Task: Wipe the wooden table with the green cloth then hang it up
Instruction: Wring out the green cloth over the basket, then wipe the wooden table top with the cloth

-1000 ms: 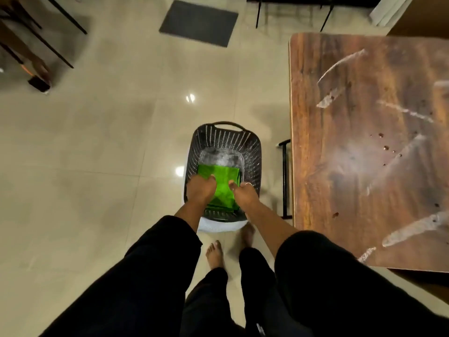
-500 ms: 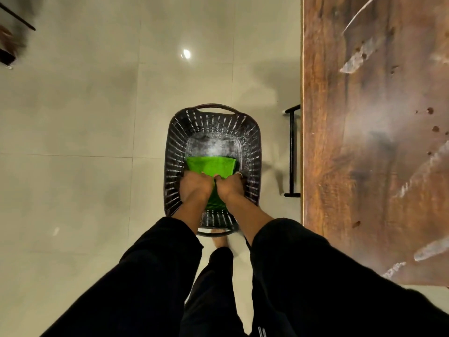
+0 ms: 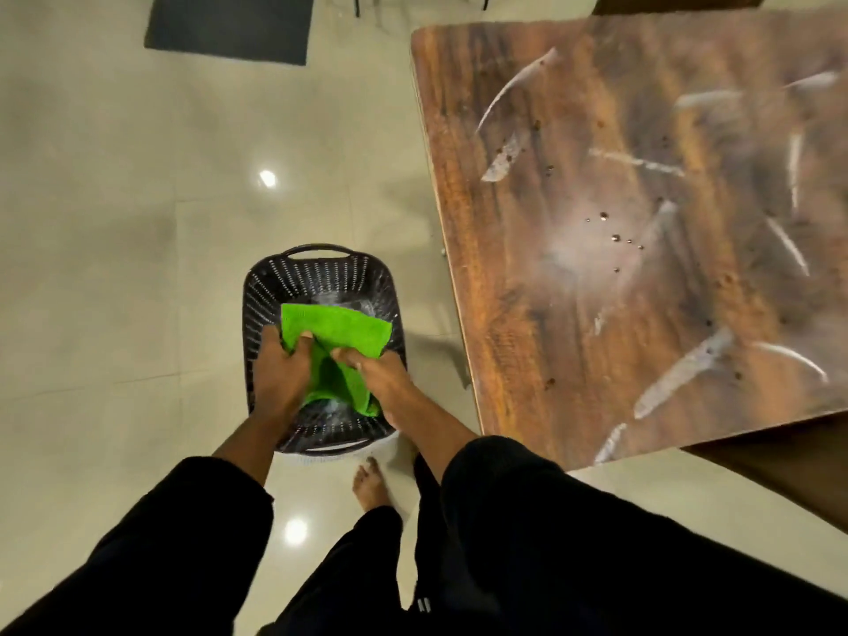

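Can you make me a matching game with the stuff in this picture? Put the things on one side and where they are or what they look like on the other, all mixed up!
Things:
1. green cloth
2. basket
3. wooden table
4. dark mat

Descriptions:
A. flat on the floor, far from the feet
B. streaked with white smears and dotted with crumbs
C. held by both hands
D. dark, full of little holes, standing on the floor

Pairs: 1-C, 2-D, 3-B, 4-A
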